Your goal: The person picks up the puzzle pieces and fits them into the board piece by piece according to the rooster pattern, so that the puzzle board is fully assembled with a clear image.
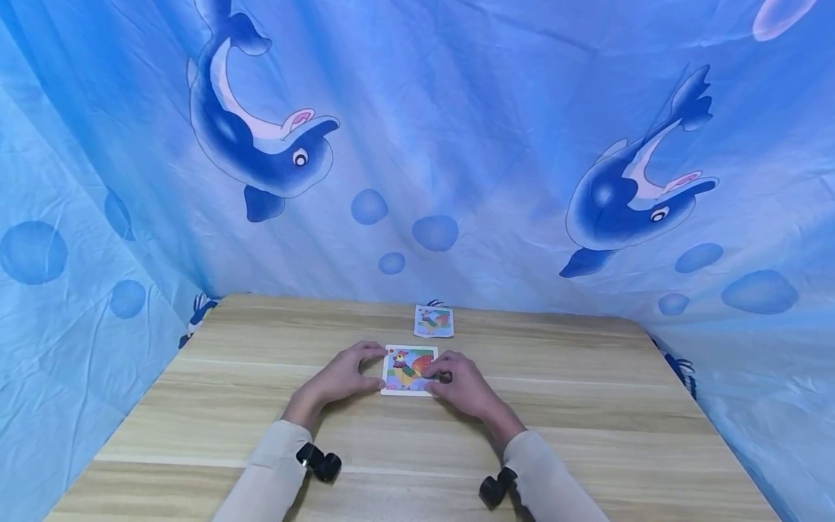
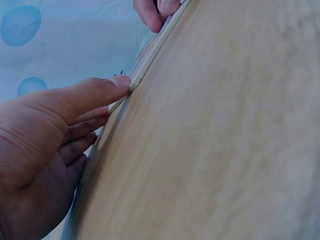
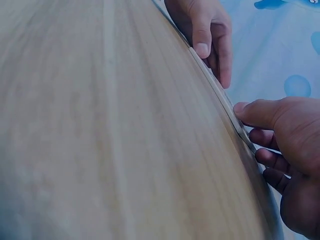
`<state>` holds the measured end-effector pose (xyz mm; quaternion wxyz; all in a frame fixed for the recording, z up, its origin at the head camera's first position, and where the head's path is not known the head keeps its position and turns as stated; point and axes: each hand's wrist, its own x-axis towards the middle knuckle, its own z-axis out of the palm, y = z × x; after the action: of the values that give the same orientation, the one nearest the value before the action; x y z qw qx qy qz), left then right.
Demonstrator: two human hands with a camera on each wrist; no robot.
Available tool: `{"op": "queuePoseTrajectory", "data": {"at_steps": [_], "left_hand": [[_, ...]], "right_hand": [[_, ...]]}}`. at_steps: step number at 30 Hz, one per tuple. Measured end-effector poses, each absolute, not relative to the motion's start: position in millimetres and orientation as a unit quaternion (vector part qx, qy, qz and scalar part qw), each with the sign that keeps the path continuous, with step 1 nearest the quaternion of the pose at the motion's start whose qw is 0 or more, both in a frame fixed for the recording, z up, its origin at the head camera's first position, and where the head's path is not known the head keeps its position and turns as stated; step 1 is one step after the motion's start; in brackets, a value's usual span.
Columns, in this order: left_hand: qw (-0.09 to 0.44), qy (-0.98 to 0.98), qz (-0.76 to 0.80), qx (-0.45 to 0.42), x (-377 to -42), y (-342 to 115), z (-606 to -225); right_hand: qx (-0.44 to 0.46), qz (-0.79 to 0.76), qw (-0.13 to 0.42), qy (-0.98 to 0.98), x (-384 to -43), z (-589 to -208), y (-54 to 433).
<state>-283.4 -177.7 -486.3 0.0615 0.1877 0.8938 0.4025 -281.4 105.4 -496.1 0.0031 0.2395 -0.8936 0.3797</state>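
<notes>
A thin square board [image 1: 403, 371] with a white border and a colourful rooster picture lies flat on the wooden table. My left hand [image 1: 342, 374] holds its left side, thumb at the near corner and forefinger at the far one. From the other side my right hand [image 1: 464, 386] grips the board, its thumb at the near right corner and bent fingers over the rooster's tail. In the left wrist view, the left thumb [image 2: 107, 91] presses the board's pale edge. The right thumb [image 3: 255, 111] meets that edge in the right wrist view, other fingers curled below.
Behind the board, near the table's back edge, lies a smaller card [image 1: 433, 321] with a similar rooster picture. The wood-grain table [image 1: 554, 442] ends at a blue dolphin-print curtain [image 1: 450, 145]. Each sleeve bears a small black camera.
</notes>
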Motion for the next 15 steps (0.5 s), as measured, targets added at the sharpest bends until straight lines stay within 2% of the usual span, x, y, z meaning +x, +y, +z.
{"op": "queuePoseTrajectory", "data": {"at_steps": [15], "left_hand": [[0.057,0.896,0.396,0.192,-285.5,-181.7,-490.5]], "right_hand": [[0.240,0.391,0.017,-0.889,-280.9,-500.8,102.8]]}}
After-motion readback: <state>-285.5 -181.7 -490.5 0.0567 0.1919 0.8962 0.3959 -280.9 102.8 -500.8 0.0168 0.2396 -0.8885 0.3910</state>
